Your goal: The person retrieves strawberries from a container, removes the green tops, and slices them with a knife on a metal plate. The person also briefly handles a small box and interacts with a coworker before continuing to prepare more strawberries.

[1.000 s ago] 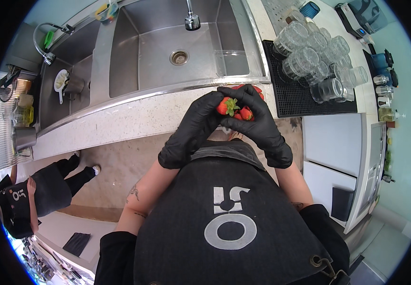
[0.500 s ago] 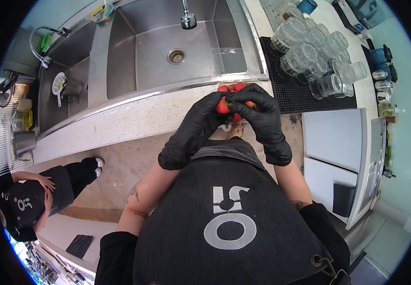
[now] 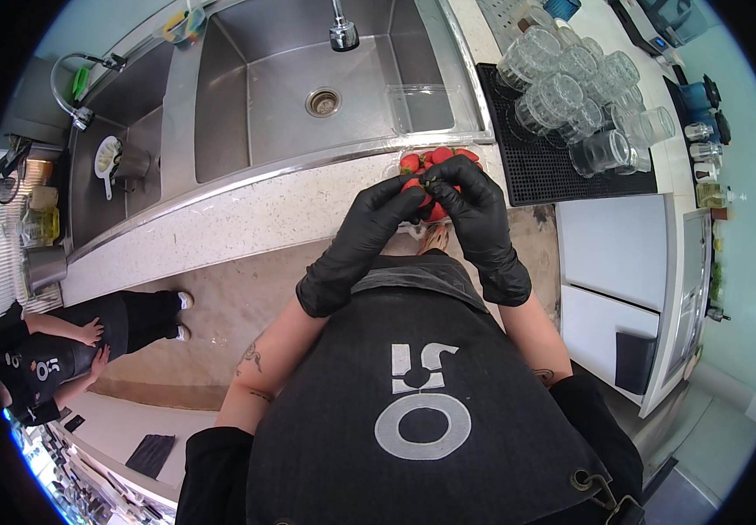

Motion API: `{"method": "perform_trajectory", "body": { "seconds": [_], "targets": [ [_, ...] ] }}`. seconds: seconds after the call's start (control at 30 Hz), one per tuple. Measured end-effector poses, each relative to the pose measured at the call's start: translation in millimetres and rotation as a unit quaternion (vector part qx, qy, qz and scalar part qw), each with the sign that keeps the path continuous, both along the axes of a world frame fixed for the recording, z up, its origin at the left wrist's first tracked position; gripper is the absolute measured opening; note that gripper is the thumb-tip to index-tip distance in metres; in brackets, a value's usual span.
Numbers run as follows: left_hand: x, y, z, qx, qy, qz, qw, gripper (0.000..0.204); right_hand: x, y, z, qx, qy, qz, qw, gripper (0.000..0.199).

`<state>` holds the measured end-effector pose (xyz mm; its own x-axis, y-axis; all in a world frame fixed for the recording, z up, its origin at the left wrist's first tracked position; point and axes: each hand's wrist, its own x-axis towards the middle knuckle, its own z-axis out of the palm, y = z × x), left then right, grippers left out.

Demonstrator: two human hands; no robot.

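My left hand [image 3: 376, 214], in a black glove, is closed around a red strawberry [image 3: 410, 185], its fingers covering much of the fruit. My right hand [image 3: 476, 206], gloved the same way, has thumb and forefinger pinched at the strawberry's green leaves [image 3: 426, 181]. Both hands are together over the counter's front edge. Just beyond and under them, more red strawberries [image 3: 442, 155] lie in a clear plastic tray, partly hidden by my gloves. Whether the leaves are still attached to the fruit is too small to tell.
A clear plastic lid or box [image 3: 421, 107] lies in the right corner of the large steel sink [image 3: 277, 96]. Several clear glasses [image 3: 561, 101] stand and lie on a black drip mat [image 3: 531, 179] at right. A co-worker in an apron [image 3: 89, 328] stands at far left.
My hands have shifted slightly, uncovering more strawberries in the tray. My right fingers stay at the strawberry's leaves. The co-worker's hands, clasped before, are now apart.
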<state>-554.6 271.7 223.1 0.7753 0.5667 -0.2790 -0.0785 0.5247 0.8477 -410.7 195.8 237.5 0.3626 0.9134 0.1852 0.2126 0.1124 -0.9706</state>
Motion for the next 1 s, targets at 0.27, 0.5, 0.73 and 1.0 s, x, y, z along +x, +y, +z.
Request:
{"method": "perform_trajectory", "body": {
  "seconds": [0.27,0.5,0.73,1.0],
  "targets": [
    [2,6,-7,-0.109,-0.007,-0.031,0.994,0.037,-2,-2,5,-0.028,0.081,0.012,0.996,0.010],
    [2,7,-16,-0.198,-0.099,0.007,0.975,0.045,8,2,4,-0.015,0.150,-0.066,0.986,0.010],
    [-11,18,-27,-0.175,-0.073,0.042,0.981,0.052,34,6,-18,-0.051,0.046,-0.088,0.994,0.011],
    [-23,20,-27,-0.110,-0.049,0.055,0.991,0.049,73,62,-32,-0.098,-0.086,-0.113,0.985,0.018]
  ]
}}
